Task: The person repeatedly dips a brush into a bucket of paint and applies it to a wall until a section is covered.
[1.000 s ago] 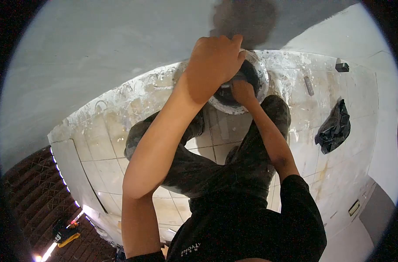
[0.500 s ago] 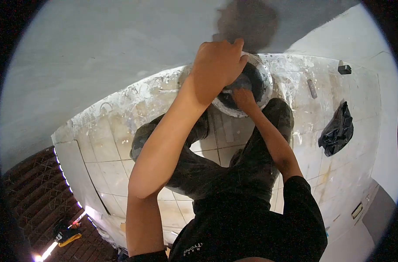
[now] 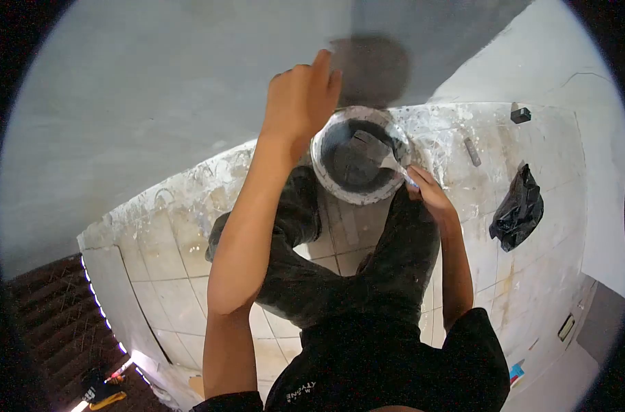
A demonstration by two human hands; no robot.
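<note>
A round bucket with a splattered white rim (image 3: 320, 152) stands on the floor against the wall, dark grey wet material (image 3: 350, 168) inside. My right hand (image 3: 430, 194) is closed around the handle of a putty knife (image 3: 389, 160), whose grey-coated blade lies over the bucket opening. Beside the grey wall (image 3: 189, 75), my left hand (image 3: 298, 99) is raised above and left of the bucket. Its back faces me, with the forefinger and thumb showing and the other fingers curled; whatever they hold is hidden.
A black plastic bag (image 3: 518, 209) lies on the stained tile floor (image 3: 168, 240) to the right. Farther up are a small black box (image 3: 520, 115) and a narrow grey bar (image 3: 471, 152). My knees flank the bucket's near side.
My left hand has moved left and away from the bucket. The right hand has drawn back toward the bucket's right rim, bringing the putty knife into view.
</note>
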